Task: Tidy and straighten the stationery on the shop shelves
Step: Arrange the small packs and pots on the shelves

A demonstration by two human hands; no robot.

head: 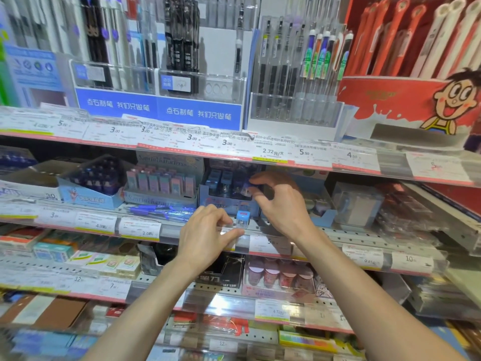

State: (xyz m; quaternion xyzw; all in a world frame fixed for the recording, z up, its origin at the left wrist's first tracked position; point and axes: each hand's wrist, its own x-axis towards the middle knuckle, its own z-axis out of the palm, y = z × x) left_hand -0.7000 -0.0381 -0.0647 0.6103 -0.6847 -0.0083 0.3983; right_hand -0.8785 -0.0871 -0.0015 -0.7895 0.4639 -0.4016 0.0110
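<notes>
Stationery on the middle shelf (260, 225) is what both hands are at. The left hand (208, 230) pinches a small clear box with a light-blue top (242, 218) between thumb and curled fingers, at the shelf's front lip just in front of the blue display carton (205, 195). The right hand (281, 201) reaches into that carton, its thumb and fingertips closing on a small purple-blue item (253, 182) at the carton's right side; blur hides how firm the grip is. Inside the carton stand more blue-topped boxes (221, 178) in rows. To the left sits a pastel eraser display (161, 181), with blue pens (158, 212) lying loose in front of it. Price tags (138, 229) line the shelf edge. On the shelf above, pen racks (158, 82) stand upright beside a red cartoon display (406, 100).
</notes>
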